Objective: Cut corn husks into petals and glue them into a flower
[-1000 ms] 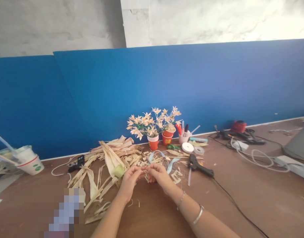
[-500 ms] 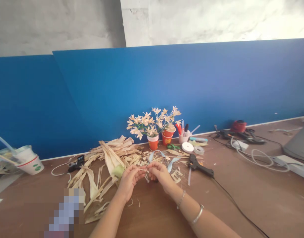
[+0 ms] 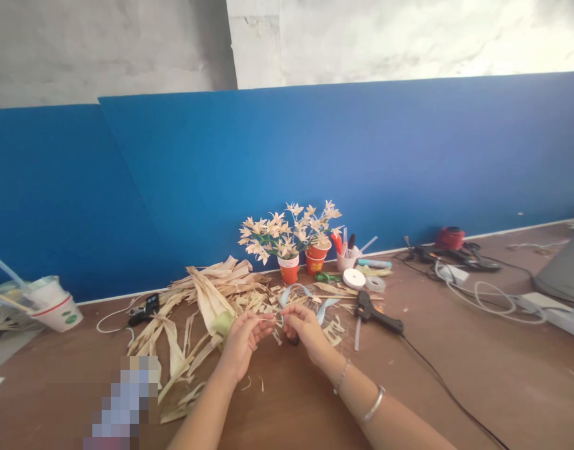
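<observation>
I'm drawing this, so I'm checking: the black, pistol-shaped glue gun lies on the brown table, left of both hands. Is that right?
Not quite: the head view shows the black, pistol-shaped glue gun to the right of both the left hand and the right hand. It does lie on the brown table.
</observation>
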`<state>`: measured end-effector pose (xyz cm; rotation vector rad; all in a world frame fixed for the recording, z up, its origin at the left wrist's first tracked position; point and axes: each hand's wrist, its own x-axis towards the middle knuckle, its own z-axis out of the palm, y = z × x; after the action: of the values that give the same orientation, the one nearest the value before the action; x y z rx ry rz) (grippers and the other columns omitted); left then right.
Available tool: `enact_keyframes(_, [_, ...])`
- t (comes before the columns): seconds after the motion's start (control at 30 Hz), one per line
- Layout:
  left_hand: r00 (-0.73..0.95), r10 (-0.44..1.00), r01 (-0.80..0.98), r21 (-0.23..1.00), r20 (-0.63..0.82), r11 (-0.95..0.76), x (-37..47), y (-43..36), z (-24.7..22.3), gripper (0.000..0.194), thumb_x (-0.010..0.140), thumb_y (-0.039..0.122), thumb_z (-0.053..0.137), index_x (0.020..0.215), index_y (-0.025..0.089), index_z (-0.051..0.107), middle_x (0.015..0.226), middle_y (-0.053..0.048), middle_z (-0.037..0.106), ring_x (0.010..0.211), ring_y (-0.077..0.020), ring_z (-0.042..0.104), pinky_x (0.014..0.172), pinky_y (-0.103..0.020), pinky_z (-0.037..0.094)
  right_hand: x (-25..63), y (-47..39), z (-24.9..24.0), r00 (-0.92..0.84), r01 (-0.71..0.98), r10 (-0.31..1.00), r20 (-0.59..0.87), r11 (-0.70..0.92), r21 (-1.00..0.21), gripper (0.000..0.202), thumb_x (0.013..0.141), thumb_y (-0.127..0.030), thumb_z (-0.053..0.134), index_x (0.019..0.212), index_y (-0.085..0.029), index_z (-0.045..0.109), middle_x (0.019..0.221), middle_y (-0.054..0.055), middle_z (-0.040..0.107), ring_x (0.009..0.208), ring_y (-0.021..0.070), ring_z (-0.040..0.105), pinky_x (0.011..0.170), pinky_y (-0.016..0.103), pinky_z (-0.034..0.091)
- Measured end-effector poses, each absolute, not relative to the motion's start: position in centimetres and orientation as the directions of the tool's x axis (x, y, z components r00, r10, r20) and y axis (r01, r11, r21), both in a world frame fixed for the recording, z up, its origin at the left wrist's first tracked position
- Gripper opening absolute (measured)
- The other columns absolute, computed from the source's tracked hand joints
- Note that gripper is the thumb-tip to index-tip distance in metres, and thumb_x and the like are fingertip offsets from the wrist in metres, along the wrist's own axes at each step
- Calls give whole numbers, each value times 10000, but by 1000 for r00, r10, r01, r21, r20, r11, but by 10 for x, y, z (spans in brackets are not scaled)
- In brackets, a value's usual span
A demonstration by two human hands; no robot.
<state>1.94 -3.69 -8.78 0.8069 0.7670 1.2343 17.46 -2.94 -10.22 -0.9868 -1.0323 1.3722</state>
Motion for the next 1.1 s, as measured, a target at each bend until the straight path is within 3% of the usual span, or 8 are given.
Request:
enact_keyframes(0.9, [83,996,-467,881,-44,78,18,-35,-91,214,653,261,672,641,171,478,889,-103,722,824,-199,673,764,-308,493,177,-24,-104,74,-367,997,3,30,-930,177,607,-226,630,759,-150,578,500,-68,463,456,59,357,459,194,238])
enact_keyframes(1.0, [79,997,-319,946,-26,50,15,-33,-95,190,709,315,610,665,168,497,931,-116,707,835,-219,667,729,-321,494,178,-24,-104,69,-371,997,20,45,-928,172,619,-224,623,770,-153,581,511,-66,468,464,62,364,463,196,237])
enact_keyframes(1.1, [-51,990,21,991,135,-134,13,-33,-99,172,755,326,556,815,164,566,988,-108,681,865,-234,649,716,-343,487,179,-24,-103,57,-363,998,36,54,-930,170,629,-228,618,778,-156,579,517,-62,480,468,66,372,463,199,239])
